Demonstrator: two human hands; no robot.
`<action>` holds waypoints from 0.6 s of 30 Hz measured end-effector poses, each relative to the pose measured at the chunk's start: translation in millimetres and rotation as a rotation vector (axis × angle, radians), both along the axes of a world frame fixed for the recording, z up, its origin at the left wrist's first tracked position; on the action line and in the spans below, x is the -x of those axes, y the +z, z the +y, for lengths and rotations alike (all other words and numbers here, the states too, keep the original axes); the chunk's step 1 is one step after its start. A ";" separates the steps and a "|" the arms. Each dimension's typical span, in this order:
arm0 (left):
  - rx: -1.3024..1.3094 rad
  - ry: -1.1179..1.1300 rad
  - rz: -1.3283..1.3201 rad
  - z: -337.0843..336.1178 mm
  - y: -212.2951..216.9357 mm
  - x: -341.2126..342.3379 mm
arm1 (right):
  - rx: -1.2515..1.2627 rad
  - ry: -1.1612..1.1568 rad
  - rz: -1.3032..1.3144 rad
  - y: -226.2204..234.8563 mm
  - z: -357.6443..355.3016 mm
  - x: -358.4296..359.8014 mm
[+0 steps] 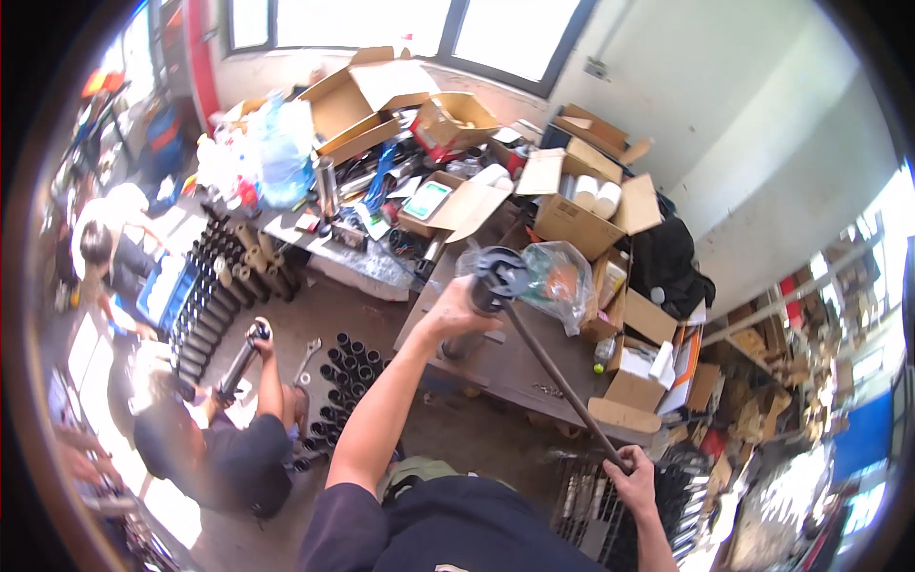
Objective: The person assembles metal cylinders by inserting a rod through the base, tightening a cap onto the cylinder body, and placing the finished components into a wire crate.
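In front of me, over the metal worktable (496, 367), my left hand (456, 313) is closed round a dark metal cylinder (491, 297) with a notched grey head (502, 271). A long metal rod (558, 379) slants from that head down to the right. Its lower end sits in my closed right hand (634, 484), near the table's front right corner. How the rod meets the notched head is partly hidden. A clear plastic bag (559, 286) with something orange inside lies just right of the head.
Open cardboard boxes (581, 224) crowd the table's back and right. At lower left a crouching co-worker (214, 448) holds a metal cylinder (238, 367). Black tubes (348, 372) stand on the floor beside a wrench (308, 357). A wire rack (586, 500) is by my right arm.
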State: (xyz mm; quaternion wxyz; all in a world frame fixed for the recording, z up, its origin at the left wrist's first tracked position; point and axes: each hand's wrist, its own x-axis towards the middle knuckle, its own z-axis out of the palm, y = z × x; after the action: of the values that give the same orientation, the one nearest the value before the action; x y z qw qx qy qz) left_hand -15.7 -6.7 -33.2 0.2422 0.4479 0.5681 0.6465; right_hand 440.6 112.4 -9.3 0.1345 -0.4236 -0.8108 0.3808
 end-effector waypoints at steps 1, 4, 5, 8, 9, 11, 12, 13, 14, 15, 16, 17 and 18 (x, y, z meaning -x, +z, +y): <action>-0.024 0.029 0.126 3.8 -8.8 -0.1 | 0.092 -0.016 0.056 24.7 -22.0 27.2; 0.012 0.013 0.056 13.1 -21.6 -11.9 | -0.211 0.633 0.107 64.8 -90.4 111.3; -0.018 0.220 0.141 16.1 -26.5 -13.9 | -0.359 0.842 0.098 70.0 -106.1 132.0; -0.099 0.600 0.056 16.9 -22.7 -34.1 | -0.809 1.317 0.179 84.2 -136.6 207.7; -0.121 0.669 0.036 15.7 -24.6 -38.0 | -1.013 1.477 0.325 91.3 -146.3 255.0; -0.045 0.632 0.071 16.5 -32.3 -42.4 | -0.996 1.876 0.472 100.3 -188.7 341.4; -0.037 0.584 0.053 4.2 -30.2 -38.6 | -0.924 1.955 0.534 96.9 -203.7 383.8; -0.048 0.585 -0.101 10.0 -29.5 -34.3 | -0.861 2.013 0.578 92.0 -209.3 424.3; -0.083 0.649 -0.064 7.1 -33.3 -17.1 | -0.885 2.041 0.628 96.7 -216.3 461.4; -0.133 0.671 -0.038 10.2 -31.8 -14.9 | -0.922 2.042 0.635 111.9 -218.4 484.8; -0.149 0.678 -0.027 19.9 -41.5 -20.7 | -1.216 1.888 0.517 132.0 -213.0 507.9; -0.110 0.714 -0.084 1.1 -33.9 -14.5 | -1.161 1.750 0.660 122.4 -210.5 549.6; -0.090 0.701 -0.107 0.2 -32.9 -13.0 | -1.121 1.706 0.688 116.5 -209.5 569.4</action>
State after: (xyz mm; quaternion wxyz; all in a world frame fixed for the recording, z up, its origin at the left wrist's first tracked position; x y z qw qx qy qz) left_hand -2.6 -6.5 -66.1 0.0149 0.2017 0.6446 0.7373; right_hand -128.7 -97.2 107.1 0.2205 0.5334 -0.8163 0.0218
